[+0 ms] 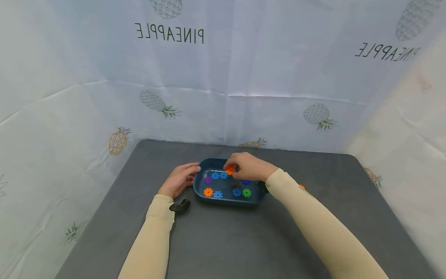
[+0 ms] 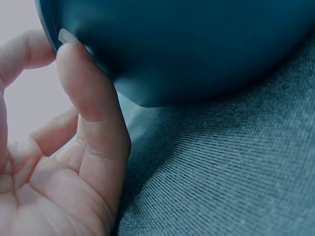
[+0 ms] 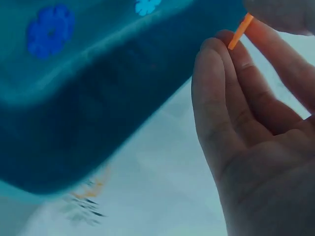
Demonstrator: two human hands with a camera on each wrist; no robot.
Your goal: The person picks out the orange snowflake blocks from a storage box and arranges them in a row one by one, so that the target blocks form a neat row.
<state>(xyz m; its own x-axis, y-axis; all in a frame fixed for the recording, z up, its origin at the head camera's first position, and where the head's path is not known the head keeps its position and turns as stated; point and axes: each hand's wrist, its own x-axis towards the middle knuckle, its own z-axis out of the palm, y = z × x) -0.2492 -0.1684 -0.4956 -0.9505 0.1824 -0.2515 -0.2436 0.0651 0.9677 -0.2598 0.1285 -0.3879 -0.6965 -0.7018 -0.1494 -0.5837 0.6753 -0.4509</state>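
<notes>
A dark blue tray (image 1: pixel 226 201) lies on the grey table with several flower-shaped plastic discs in it: purple, light blue, dark blue, orange and green. At its left end, my left hand (image 1: pixel 179 179) holds the rim, thumb and index finger on either side of the tray wall (image 2: pixel 197 49) in the left wrist view. Over the tray's far side my right hand (image 1: pixel 253 166) pinches an orange flower-shaped disc (image 1: pixel 230 170) between thumb and fingertips. The right wrist view shows this orange disc (image 3: pixel 240 32) edge-on, above the tray; the thumb covers part of it.
Another orange disc (image 1: pixel 302 186) lies on the table right of the tray, partly hidden by the right sleeve (image 1: pixel 313 217). A green disc (image 1: pixel 246 192) sits near the tray's front right. White cloth (image 1: pixel 265 69) with printed pineapples hangs behind and beside the table (image 1: pixel 223 240).
</notes>
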